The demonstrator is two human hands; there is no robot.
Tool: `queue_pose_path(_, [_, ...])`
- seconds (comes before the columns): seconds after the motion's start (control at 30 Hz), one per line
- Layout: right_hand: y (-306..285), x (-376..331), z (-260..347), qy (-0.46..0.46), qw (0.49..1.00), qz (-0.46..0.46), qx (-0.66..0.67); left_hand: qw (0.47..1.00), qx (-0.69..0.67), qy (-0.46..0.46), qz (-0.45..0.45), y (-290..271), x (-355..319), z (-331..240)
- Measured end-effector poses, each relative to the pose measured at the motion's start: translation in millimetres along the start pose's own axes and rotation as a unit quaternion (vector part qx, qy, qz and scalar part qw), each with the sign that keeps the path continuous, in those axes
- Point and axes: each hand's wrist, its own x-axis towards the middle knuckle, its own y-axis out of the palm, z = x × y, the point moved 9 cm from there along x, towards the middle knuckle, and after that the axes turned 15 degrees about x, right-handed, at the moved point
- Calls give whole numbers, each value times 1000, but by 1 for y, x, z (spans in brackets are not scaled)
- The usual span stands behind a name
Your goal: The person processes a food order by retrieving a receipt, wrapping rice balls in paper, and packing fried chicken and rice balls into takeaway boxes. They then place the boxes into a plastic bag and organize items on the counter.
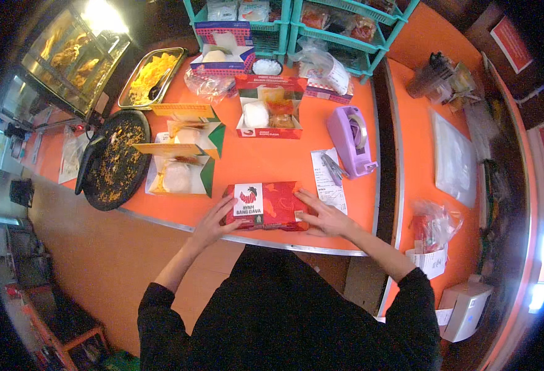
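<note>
Fingers [219, 213] of left hand [213, 222] spread flat against the left end of closed red food box [267, 206], fingers of right hand [321, 216] splayed over its right end and top edge; pressing and steadying from both sides rather than clenched around it. Box lying flat near the front edge of orange counter [265, 164], directly ahead of the body, lid down. Judged from that: this box packed and shut, not sealed with tape as far as can be seen. Left open behind it: red box [269, 111] holding rice and chicken, plus two orange-and-green boxes [182, 157] at left with food inside. Purple tape dispenser [352, 139] and paper receipt [327, 179] just right of the closed box. Round black pan [114, 161] of crumbs and metal tray [150, 75] at the far left, teal baskets [321, 25] along the back, white receipt printer [463, 309] on the side counter, dim room beyond.
</note>
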Motion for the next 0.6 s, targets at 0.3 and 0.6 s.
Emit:
queue_pose_path(0.3, [20, 61, 3, 69, 989, 72, -107, 974, 126, -40, 182, 27, -23, -38])
queue_pose_path(0.6, [24, 79, -2, 102, 985, 132, -43, 963, 212, -120, 113, 58, -29, -64])
